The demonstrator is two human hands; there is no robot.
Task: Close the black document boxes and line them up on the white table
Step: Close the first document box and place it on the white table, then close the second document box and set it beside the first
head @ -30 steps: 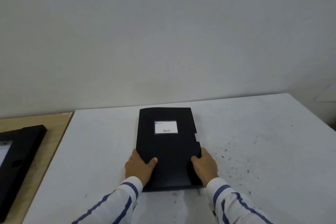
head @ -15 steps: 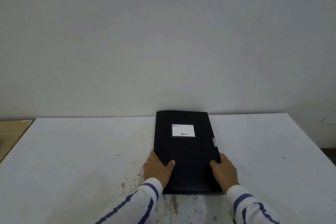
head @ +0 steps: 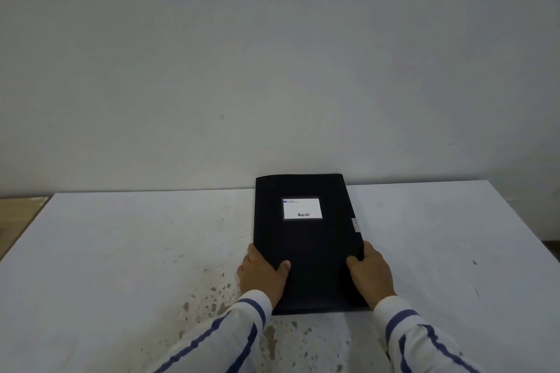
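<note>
A closed black document box [head: 306, 239] with a white label lies flat on the white table [head: 121, 251], its far end at the wall. A small silver clasp shows on its right edge. My left hand [head: 262, 274] grips its near left edge, thumb on top. On the near right edge, my right hand [head: 369, 274] holds it the same way. No other box is in view.
Brown stains mark the table in front of the box on the left. A strip of wooden surface [head: 21, 215] shows past the table's left edge. The plain wall [head: 272, 69] stands right behind the table.
The box, held in both hands, has moved rightward along the white table and up to the wall. The black box on the wooden surface at left has left the view.
</note>
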